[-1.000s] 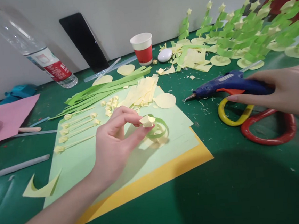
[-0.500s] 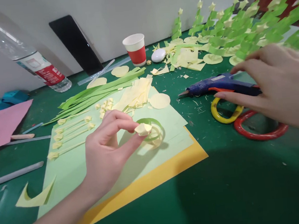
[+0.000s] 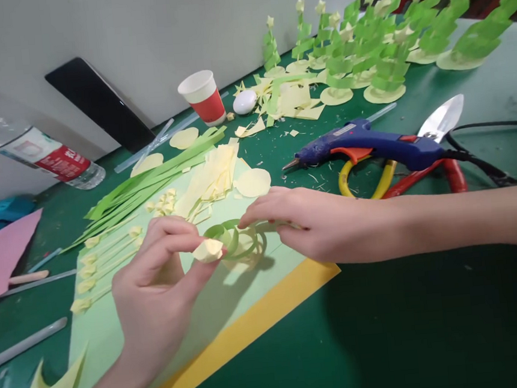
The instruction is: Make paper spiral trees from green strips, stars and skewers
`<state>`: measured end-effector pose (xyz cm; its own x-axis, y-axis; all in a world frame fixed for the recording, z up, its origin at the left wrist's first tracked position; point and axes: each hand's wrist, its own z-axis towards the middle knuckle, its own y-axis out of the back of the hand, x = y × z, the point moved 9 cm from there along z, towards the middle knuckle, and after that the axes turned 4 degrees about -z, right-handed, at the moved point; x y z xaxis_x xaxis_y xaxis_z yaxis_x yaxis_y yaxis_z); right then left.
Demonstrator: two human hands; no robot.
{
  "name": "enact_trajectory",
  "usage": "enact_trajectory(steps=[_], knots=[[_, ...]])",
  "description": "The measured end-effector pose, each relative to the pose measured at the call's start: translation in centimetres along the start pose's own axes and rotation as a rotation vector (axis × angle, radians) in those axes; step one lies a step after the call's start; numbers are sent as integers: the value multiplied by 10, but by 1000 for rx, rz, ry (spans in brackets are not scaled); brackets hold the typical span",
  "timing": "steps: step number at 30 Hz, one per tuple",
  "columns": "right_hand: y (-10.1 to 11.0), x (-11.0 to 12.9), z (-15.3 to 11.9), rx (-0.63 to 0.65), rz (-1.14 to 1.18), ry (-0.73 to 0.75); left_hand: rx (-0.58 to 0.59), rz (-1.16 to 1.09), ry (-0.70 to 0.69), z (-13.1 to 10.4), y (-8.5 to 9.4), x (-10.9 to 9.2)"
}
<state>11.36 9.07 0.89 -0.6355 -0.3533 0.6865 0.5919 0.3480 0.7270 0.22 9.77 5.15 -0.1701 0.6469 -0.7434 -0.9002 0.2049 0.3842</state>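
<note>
My left hand (image 3: 155, 281) pinches a pale yellow folded paper star (image 3: 208, 250) between thumb and fingertips. Behind the star hangs a curled green paper strip (image 3: 231, 235), with a pale round paper base partly visible through its loops. My right hand (image 3: 301, 220) has come in from the right, its fingers closed on the far side of the curl; the exact grip is partly hidden. Below both hands lies a light green sheet (image 3: 214, 306) on top of an orange sheet (image 3: 252, 324). Stemmed paper stars (image 3: 85, 286) rest in a row on the sheet's left part.
Right of the sheets are a blue glue gun (image 3: 357, 140) and scissors (image 3: 442, 120) with red and yellow handles. Finished spiral paper plants (image 3: 377, 51) stand at the back right. A paper cup (image 3: 205, 99), phone (image 3: 99, 102) and water bottle (image 3: 50, 149) line the wall.
My right hand has moved left from above the glue gun and scissors to the green curl. My left hand still pinches the star. The view has shifted, so things sit further left.
</note>
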Motion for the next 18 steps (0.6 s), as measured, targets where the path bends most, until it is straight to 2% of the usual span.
enact_trajectory(steps=[5,12,18], knots=[[-9,3,6,20,-102,27,-8,2,10,1,0,1],[-5,11,5,13,-256,106,-6,1,37,0,2,4],[27,17,-19,-278,-254,202,-8,-12,58,0,1,6]])
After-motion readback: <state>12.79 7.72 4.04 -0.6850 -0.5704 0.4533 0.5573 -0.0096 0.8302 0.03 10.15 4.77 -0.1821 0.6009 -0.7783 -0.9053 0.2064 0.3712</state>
